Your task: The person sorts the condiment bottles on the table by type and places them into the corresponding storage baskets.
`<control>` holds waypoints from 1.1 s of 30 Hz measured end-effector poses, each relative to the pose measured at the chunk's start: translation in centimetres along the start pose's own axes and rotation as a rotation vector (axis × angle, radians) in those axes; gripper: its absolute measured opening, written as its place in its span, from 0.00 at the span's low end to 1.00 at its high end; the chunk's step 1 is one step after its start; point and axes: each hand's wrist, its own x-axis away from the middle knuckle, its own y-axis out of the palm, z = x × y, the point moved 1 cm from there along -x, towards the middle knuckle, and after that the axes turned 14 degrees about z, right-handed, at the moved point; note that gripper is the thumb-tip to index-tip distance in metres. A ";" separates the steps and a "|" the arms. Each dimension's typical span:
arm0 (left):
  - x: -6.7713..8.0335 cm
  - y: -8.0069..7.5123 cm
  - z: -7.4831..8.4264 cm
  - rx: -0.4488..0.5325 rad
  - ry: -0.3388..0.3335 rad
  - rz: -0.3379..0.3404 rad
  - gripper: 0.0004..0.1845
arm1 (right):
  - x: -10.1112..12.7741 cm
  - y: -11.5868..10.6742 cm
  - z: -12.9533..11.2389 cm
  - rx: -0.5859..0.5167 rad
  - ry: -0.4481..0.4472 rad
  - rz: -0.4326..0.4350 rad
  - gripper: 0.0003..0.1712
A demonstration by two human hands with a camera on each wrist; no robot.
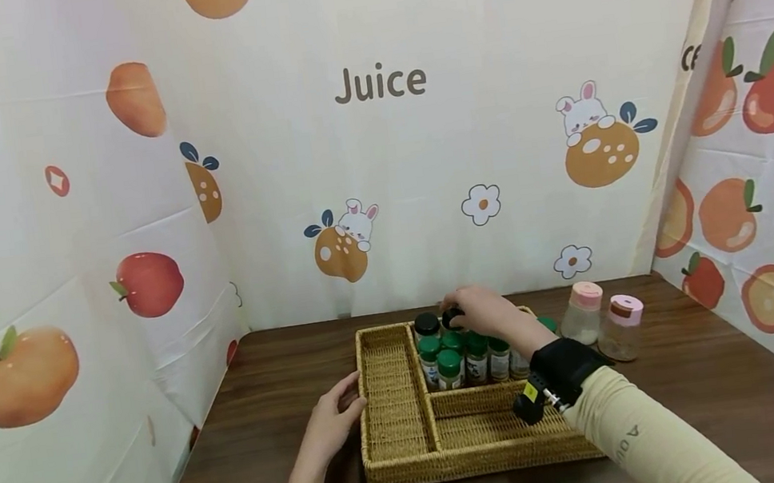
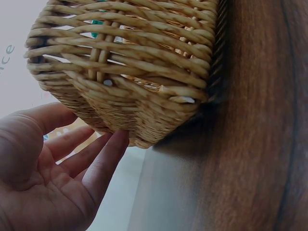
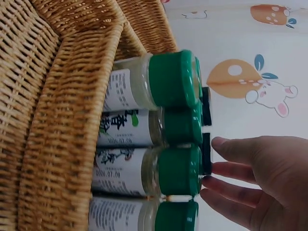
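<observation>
A wicker basket point(image 1: 404, 471) with compartments sits on the table. Its back right compartment holds several spice jars with green caps point(image 1: 448, 362), their white labels showing in the right wrist view. Behind them, my right hand point(image 1: 486, 311) reaches over and pinches a jar by its black cap point(image 3: 207, 154), thumb on one side and fingertips on the other. Another black-capped jar point(image 1: 427, 324) stands just left of it. My left hand point(image 1: 332, 419) touches the basket's left outer wall point(image 2: 120, 110) with loosely extended fingertips. The lower part of the pinched jar is hidden.
Two clear jars with pink lids point(image 1: 587, 296) point(image 1: 625, 310) stand right of the basket, near the back of the dark wooden table point(image 1: 262, 402). A fruit-printed cloth point(image 1: 391, 152) hangs behind and along both sides. My right forearm passes over the basket's right part.
</observation>
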 end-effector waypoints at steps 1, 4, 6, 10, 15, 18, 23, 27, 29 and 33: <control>0.0 0.0 0.0 -0.001 0.002 0.000 0.26 | 0.1 -0.1 0.2 -0.014 0.006 -0.001 0.16; 0.0 0.0 -0.1 0.003 0.005 -0.003 0.26 | 0.3 -0.6 1.0 -0.048 0.022 0.001 0.17; 0.0 0.0 -0.2 0.001 0.008 -0.003 0.26 | 0.5 -1.1 1.6 -0.063 0.043 0.007 0.17; 0.0 0.1 -0.3 0.006 0.007 -0.003 0.26 | 1.1 -2.0 3.2 -0.047 0.071 0.030 0.17; 0.0 0.1 -0.4 -0.001 0.001 -0.002 0.26 | 1.8 -2.9 5.3 -0.013 0.073 0.060 0.14; 0.0 0.1 -0.3 -0.012 -0.001 0.002 0.26 | 2.5 -3.4 6.6 -0.001 0.094 0.080 0.14; 0.0 0.1 -0.3 -0.008 -0.002 0.002 0.26 | 4.1 -4.2 8.7 0.025 0.129 0.114 0.15; -0.1 0.1 -0.3 -0.001 -0.007 0.000 0.27 | 5.3 -5.1 10.1 0.035 0.167 0.130 0.16; -0.1 0.1 -0.3 -0.001 -0.009 0.000 0.27 | 5.8 -5.5 10.9 0.057 0.181 0.156 0.16; -0.2 0.1 -0.2 -0.003 -0.005 0.002 0.27 | 7.0 -6.3 12.8 0.098 0.219 0.225 0.15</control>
